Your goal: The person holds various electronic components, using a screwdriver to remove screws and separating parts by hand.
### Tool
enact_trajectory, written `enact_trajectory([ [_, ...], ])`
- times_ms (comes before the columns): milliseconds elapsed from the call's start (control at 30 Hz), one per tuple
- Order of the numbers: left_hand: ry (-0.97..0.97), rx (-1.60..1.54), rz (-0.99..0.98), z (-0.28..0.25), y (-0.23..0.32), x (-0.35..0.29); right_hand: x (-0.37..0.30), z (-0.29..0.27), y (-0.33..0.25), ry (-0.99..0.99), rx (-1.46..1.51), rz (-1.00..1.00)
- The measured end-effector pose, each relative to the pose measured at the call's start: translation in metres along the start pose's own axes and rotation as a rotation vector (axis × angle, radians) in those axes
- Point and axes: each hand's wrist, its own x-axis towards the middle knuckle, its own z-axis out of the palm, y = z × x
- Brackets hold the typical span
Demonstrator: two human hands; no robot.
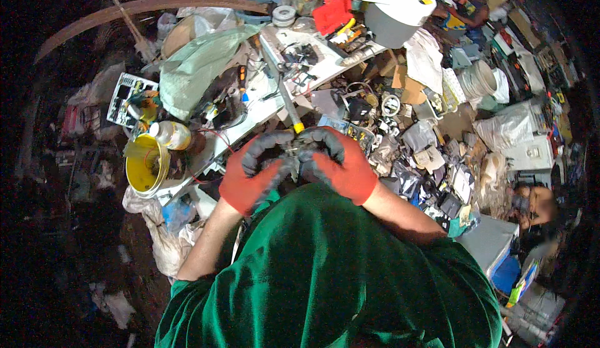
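My left hand (pixel 255 172), in a red glove with dark coated fingers, is closed in front of my green shirt. Facing it, my right hand (pixel 340 165) in a matching glove is also curled shut. The fingertips of both meet around a small dark piece (pixel 292 150) whose kind I cannot make out. Just beyond them, a long grey metal rod (pixel 284 92) with a yellow tip points toward my fingers. A screwdriver (pixel 243 83) with an orange and black handle lies farther off to the left. Left of my hands are a white bottle (pixel 173 135) and a yellow bucket (pixel 147 165).
The white work table (pixel 253 118) runs diagonally, bearing a pale green bag (pixel 203 67), a red plastic case (pixel 333 14) and a grey bucket with a white top (pixel 397 20). Scrap electronics (pixel 431 176) pile up to the right. Other people (pixel 478 7) appear at the right side.
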Motion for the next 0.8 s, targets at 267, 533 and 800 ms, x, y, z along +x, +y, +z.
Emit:
enact_trajectory([
  [267, 0.094, 0.357, 0.266, 0.006, -0.009, -0.008, 0.001, 0.001, 0.003, -0.048, 0.293, 0.244],
  [533, 0.194, 0.352, 0.112, 0.003, -0.033, -0.011, 0.008, 0.005, 0.003, -0.139, 0.255, 0.165],
  [800, 0.203, -0.224, -0.032, -0.003, -0.041, -0.003, 0.015, 0.013, 0.008, -0.171, 0.937, 0.591],
])
